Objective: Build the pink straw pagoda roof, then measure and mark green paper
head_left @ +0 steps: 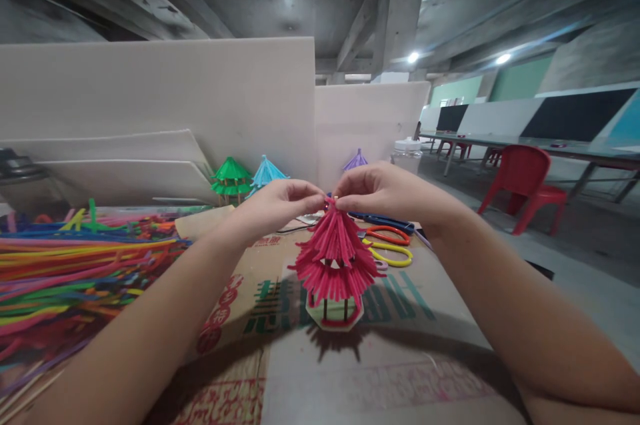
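A red pavilion model [337, 271], with two fringed roof tiers made of fuzzy pipe cleaners, stands upright in front of me. Dark posts join its lower roof to a pale, many-sided base [336, 326] edged in red. At the peak, my left hand [285, 205] pinches the tip from the left, thumb and fingers together. From the right, my right hand [377, 191] closes its thumb and fingertips on the same tip. Whatever small piece sits between the fingertips is mostly hidden.
Pipe cleaners [90, 271] in many colours are heaped at the left. Green [231, 177], blue [267, 171] and purple [356, 159] models stand behind. Scissors with yellow handles [395, 263] and orange handles [393, 231] lie right of the pavilion. Printed cardboard [300, 371] covers the table.
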The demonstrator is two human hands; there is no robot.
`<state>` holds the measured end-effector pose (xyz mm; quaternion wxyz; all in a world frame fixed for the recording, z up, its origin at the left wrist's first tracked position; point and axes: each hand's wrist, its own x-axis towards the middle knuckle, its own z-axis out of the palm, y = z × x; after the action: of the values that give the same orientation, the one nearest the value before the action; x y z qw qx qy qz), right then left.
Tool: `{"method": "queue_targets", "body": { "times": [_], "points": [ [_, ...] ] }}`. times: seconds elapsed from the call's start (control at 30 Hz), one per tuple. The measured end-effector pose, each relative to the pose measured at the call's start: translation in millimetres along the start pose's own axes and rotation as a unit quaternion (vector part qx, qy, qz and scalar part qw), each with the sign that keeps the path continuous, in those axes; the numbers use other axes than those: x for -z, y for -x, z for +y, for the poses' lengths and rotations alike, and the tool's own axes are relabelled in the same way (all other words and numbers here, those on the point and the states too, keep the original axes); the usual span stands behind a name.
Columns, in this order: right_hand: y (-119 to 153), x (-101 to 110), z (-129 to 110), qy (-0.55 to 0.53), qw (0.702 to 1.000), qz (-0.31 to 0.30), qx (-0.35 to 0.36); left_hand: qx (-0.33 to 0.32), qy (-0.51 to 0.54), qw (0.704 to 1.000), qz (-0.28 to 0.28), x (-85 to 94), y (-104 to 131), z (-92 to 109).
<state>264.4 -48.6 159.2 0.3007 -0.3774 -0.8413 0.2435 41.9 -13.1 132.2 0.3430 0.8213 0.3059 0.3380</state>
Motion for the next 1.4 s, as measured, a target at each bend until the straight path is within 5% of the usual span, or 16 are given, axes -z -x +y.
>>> {"method": "queue_targets", "body": {
  "times": [0.2, 0.7, 0.97, 1.07, 1.4],
  "points": [
    [-2.7, -1.0, 1.0, 0.018, 0.999, 0.026, -0.004, 0.003, -0.004, 0.999, 0.031, -7.1, 0.5, 0.8],
    [2.7, -1.6, -4.0, -0.013, 0.998, 0.036, 0.040, -0.020, 0.103, 0.994, -0.015, -15.8, -0.2, -4.0],
    [7.5, -25.0, -16.3, 0.224, 0.951, 0.137, 0.165, -0.033, 0.081, 0.996, -0.016, -18.7, 0.3, -4.2],
    [7.7, -29.3, -16.7, 0.275, 0.933, 0.167, 0.160, -0.038, 0.082, 0.996, -0.021, -18.5, -0.4, -4.8],
    [19.2, -24.0, -29.2, 0.279, 0.940, 0.180, 0.077, -0.042, 0.099, 0.994, -0.014, -19.4, -0.7, -4.9]
  ]
}}
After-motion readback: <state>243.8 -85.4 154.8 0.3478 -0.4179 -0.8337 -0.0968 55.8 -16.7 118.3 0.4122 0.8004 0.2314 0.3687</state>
